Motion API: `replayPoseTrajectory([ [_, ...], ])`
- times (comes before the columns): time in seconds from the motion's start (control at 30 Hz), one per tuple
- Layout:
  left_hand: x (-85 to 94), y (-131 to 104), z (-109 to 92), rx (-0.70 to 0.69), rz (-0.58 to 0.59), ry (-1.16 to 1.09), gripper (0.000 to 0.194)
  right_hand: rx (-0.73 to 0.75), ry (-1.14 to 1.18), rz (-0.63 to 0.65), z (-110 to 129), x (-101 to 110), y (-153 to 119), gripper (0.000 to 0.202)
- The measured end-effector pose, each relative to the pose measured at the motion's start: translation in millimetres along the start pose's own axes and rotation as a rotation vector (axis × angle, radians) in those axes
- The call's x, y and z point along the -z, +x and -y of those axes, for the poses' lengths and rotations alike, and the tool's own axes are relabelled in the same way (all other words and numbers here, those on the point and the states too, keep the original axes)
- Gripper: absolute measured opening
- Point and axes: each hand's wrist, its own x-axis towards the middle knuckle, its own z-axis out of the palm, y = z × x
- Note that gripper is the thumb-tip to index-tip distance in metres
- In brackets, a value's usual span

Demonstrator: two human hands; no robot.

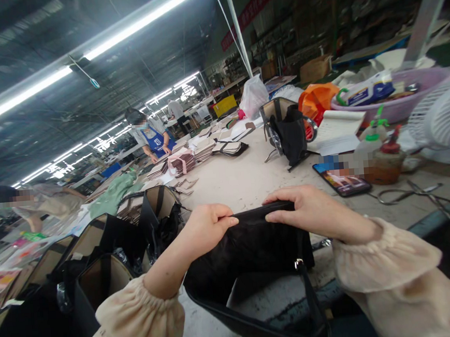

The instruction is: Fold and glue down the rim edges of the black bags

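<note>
One long, pale counter (222,181) stretches from near to far through the middle of the scene. Two co-workers are on the left: a person in a blue apron (155,142) stands far off with both hands by stacked brown pieces (181,162), and a second person (52,197) leans forward, nearer and farther left. A cluster of black bags (105,230) with tan insides crowds the near left. The held black bag (254,244) is near, in the middle, at the counter's near edge, its dark fabric hanging below its top edge. On the far right a pale purple basin (372,113) carries a blue and white packet (372,89), with a white fan (443,117) just nearer. A standing black bag (292,137) is left of the basin, and an orange bag (315,101) lies between them. Both hands grip the held bag's top edge, thumbs toward the near side: the left hand (208,227) at its left part, the right hand (308,208) at its right. Right of them, a phone (340,179) lies face up, with scissors (410,194) beside it. Smallest is a silvery clasp (298,263) at the held bag's right, below the right hand.
</note>
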Motion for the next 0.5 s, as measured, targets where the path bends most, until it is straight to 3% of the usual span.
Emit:
replayPoseTrajectory([
  [0.23,0.9,-1.7,10.1,0.057,0.012,-0.068,0.030,-0.032,0.090,0.080,-12.2,15.0,-4.6,0.026],
  [0.4,4.2,2.7,0.2,0.048,0.111,-0.167,0.029,-0.023,0.075,0.037,-11.7,14.9,-5.0,0.021],
  [0.5,1.7,6.9,-5.3,0.021,0.109,-0.163,0.029,-0.021,0.073,0.036,-10.1,13.0,-6.4,0.020],
])
